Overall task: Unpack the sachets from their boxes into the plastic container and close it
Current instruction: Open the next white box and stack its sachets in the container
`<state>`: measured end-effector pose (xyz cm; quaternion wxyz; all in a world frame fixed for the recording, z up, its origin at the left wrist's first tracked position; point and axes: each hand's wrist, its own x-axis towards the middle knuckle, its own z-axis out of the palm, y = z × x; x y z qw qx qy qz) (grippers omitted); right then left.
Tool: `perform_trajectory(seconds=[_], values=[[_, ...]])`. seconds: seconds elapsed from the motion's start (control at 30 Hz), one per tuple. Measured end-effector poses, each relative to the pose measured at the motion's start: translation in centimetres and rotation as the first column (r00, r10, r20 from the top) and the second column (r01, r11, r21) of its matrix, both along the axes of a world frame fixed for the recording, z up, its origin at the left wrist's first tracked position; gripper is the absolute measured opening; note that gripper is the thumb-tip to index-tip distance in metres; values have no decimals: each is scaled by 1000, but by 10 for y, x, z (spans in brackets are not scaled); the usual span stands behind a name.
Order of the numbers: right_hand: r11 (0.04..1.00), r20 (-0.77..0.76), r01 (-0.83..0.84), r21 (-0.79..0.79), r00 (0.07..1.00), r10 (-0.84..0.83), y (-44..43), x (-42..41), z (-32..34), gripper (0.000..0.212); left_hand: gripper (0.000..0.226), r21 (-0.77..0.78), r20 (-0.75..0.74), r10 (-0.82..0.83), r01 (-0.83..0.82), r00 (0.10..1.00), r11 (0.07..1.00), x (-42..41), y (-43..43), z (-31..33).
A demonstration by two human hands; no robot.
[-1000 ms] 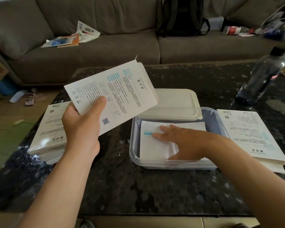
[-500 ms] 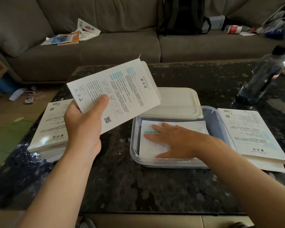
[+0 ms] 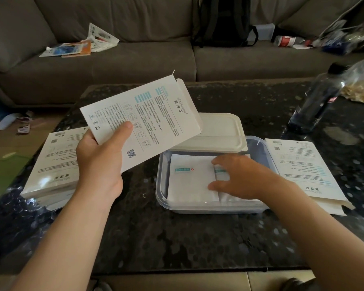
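Observation:
My left hand [image 3: 101, 156] grips an opened white sachet box [image 3: 156, 114], held tilted above the table left of the clear plastic container [image 3: 162, 198]. White sachets [image 3: 189, 179] lie flat inside the container. My right hand [image 3: 240, 177] is inside it over the right half, its fingers and thumb curled round the edge of a sachet [image 3: 221, 173] with a teal label. The cream lid [image 3: 219, 127] rests across the container's far rim, partly behind the held box.
Stacked white boxes [image 3: 57, 164] lie on the dark stone table at left, and another opened box [image 3: 303, 169] lies right of the container. A dark bottle [image 3: 317, 101] and a snack bag [image 3: 359, 85] stand far right. A sofa with a backpack [image 3: 223, 19] lies behind.
My right hand has drawn back to the right from lying flat on the sachets, and its fingers now curl round a sachet. The left one keeps the box in about the same place.

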<state>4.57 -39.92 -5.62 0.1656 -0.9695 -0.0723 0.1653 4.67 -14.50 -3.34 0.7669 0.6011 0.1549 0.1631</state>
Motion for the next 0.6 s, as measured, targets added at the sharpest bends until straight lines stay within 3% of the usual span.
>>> perform_trajectory(seconds=[0.17,0.27,0.37,0.43,0.5,0.53,0.6], values=[[1000,-22,5,-23,1000,-5,0,-3,-4,57,24,-12,-11,-44,44,999,999,-2,-3,-3],[994,40,76,83,996,-80,-6,-2,1,46,26,-32,-26,-97,96,995,995,-3,-5,-5],[944,211,203,260,942,-261,-21,3,14,30,29,-47,-41,-206,204,978,978,-4,-7,-6],[781,162,278,559,887,-432,-30,1,29,27,34,-64,-42,-296,293,954,954,-5,-8,-6],[528,11,294,796,866,-499,-36,-5,43,26,43,-64,-43,-370,367,928,928,-8,-11,-7],[435,-40,287,853,868,-494,-38,-9,48,23,47,-57,-47,-393,390,919,919,-9,-12,-7],[348,-59,262,900,866,-497,-38,-15,55,19,52,-41,-62,-425,423,903,905,-11,-15,-7]])
